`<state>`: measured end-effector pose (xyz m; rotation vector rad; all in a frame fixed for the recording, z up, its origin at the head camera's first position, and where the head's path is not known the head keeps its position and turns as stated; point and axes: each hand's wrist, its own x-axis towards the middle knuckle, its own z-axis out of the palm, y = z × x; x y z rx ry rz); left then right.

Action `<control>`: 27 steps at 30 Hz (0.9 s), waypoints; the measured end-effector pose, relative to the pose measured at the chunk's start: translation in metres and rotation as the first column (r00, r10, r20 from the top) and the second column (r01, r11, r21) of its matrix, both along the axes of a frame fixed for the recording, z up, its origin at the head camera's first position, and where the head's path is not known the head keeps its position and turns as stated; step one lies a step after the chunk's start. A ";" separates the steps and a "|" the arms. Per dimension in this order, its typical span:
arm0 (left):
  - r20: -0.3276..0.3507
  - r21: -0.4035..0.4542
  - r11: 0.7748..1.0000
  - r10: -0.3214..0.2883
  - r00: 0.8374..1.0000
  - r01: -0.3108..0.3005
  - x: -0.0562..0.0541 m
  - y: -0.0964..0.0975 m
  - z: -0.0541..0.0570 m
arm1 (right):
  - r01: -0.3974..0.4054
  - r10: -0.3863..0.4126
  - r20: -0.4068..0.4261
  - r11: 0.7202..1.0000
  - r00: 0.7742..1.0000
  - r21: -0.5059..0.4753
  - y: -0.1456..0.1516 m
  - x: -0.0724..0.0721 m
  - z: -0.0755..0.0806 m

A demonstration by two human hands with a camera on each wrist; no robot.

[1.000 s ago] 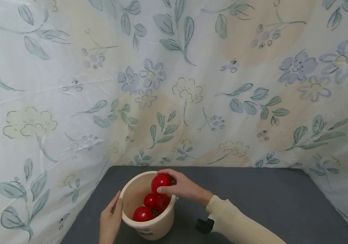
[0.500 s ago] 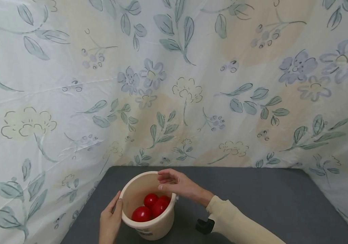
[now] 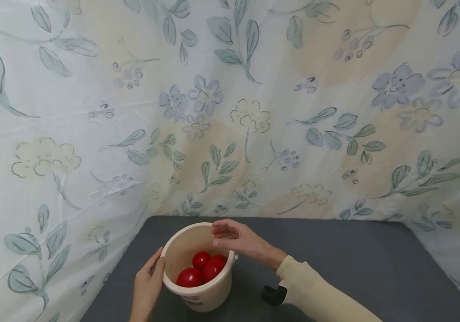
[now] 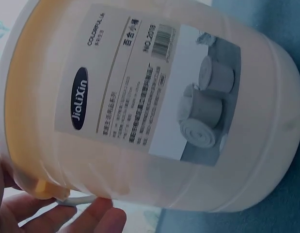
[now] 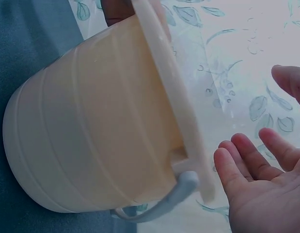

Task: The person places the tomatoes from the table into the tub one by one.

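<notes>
A cream plastic bucket (image 3: 219, 293) stands on the dark table, tilted a little in the head view. Inside it lie several shiny red round fruits that look like tomatoes (image 3: 189, 277). My left hand (image 3: 148, 281) grips the bucket's left rim, its thumb on the near side. In the left wrist view, the fingers (image 4: 94, 216) curl beneath the rim beside the handle joint. Over the right rim hovers my right hand (image 3: 241, 239), holding nothing, its fingers spread loosely. The right wrist view shows that hand apart from the bucket's rim (image 5: 174, 77).
A pale handle (image 5: 181, 189) hangs at the bucket's side. The dark grey table (image 3: 334, 264) extends to the right and back. Behind and beside it hangs a floral cloth (image 3: 254, 134). A black device (image 3: 273, 295) sits at the right sleeve.
My right hand has let go of a red tomato-like fruit, which dropped among the others in the bucket. The left hand keeps its grip. The head view has shifted slightly.
</notes>
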<state>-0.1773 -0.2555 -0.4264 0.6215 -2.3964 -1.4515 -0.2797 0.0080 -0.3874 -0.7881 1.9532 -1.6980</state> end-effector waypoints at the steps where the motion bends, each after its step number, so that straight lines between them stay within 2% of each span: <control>1: -0.004 -0.006 1.000 -0.010 1.000 0.010 -0.002 0.000 0.001 | 0.006 -0.006 -0.003 1.000 1.000 0.002 0.002 0.000 0.001; 5: -0.019 -0.075 0.996 -0.053 0.998 0.052 -0.011 0.000 0.009 | 0.027 -0.027 0.007 1.000 1.000 -0.007 0.012 -0.001 0.005; 9: -0.086 -0.171 0.983 -0.085 0.993 0.069 -0.017 0.007 0.027 | 0.061 -0.061 0.012 0.998 0.998 -0.024 0.025 -0.003 0.009; 13: -0.186 -0.255 0.964 -0.119 0.975 0.069 -0.017 0.022 0.044 | 0.093 -0.093 0.013 0.995 0.996 -0.033 0.042 -0.007 0.010; 18: -0.240 -0.332 0.938 -0.189 0.952 0.102 -0.017 0.039 0.056 | 0.140 -0.139 0.023 0.988 0.990 -0.069 0.067 -0.005 0.010; 19: -0.254 -0.355 0.929 -0.204 0.945 0.106 -0.018 0.041 0.057 | 0.150 -0.148 0.025 0.986 0.989 -0.075 0.073 -0.004 0.009; 22: -0.320 -0.423 0.899 -0.262 0.911 0.110 -0.021 0.045 0.057 | 0.174 -0.173 0.027 0.981 0.985 -0.087 0.092 -0.001 0.005; 24: -0.341 -0.497 0.861 -0.309 0.888 0.108 -0.021 0.047 0.056 | 0.192 -0.190 0.030 0.976 0.981 -0.101 0.107 0.001 0.000; 26: -0.330 -0.550 0.826 -0.355 0.875 0.128 -0.021 0.051 0.054 | 0.216 -0.214 0.026 0.970 0.976 -0.109 0.124 0.004 -0.004; 27: -0.302 -0.569 0.809 -0.371 0.878 0.147 -0.020 0.053 0.054 | 0.227 -0.226 0.020 0.967 0.974 -0.114 0.132 0.006 -0.006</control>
